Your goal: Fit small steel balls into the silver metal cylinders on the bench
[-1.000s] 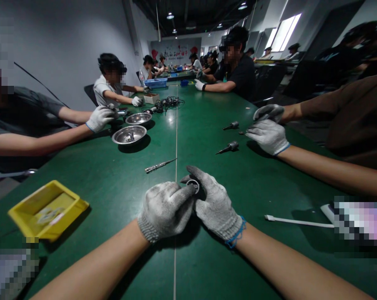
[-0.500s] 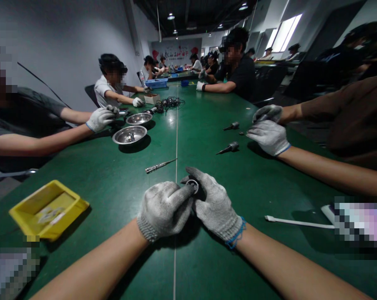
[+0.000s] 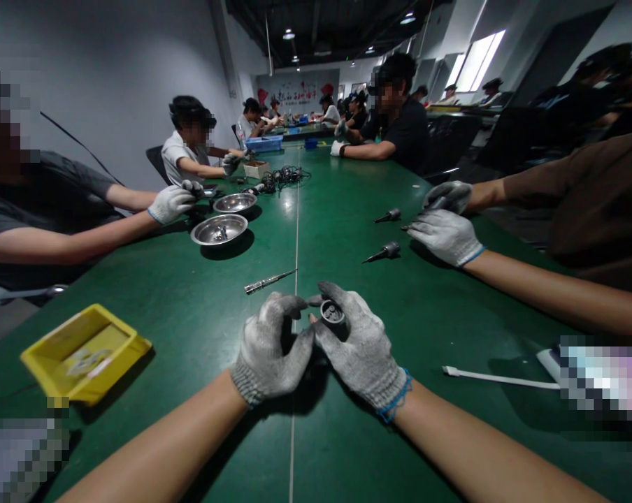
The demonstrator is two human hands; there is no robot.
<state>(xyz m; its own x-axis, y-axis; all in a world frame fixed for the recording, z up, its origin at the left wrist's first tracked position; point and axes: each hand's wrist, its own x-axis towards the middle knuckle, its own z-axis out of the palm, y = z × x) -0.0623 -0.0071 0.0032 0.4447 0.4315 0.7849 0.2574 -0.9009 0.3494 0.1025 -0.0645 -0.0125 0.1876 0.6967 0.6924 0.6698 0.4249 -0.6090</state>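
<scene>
My right hand (image 3: 355,332), in a grey-white knit glove with dark fingertips, is closed round a small dark cylindrical part (image 3: 332,313). The part's round end faces up, showing a pale rim and small details inside. Just to its left, my left hand (image 3: 274,346) in a matching glove has its thumb and index finger curved and apart, with a gap between them. Its tips are close to the part and the right thumb; I see nothing held in them. Beyond my hands lies a thin screwdriver (image 3: 268,281) with a clear handle.
A yellow bin (image 3: 88,353) with small pale pieces sits left. Metal bowls (image 3: 219,230), a cable bundle (image 3: 284,179) and two dark pointed tools (image 3: 383,251) lie farther up the green table (image 3: 342,447). A white cable (image 3: 499,377) lies right. Co-workers' gloved hands (image 3: 444,234) work on both sides.
My left thumb and index finger have come off the part's face and spread apart. The part's round end is now uncovered in my right hand and turned more upward.
</scene>
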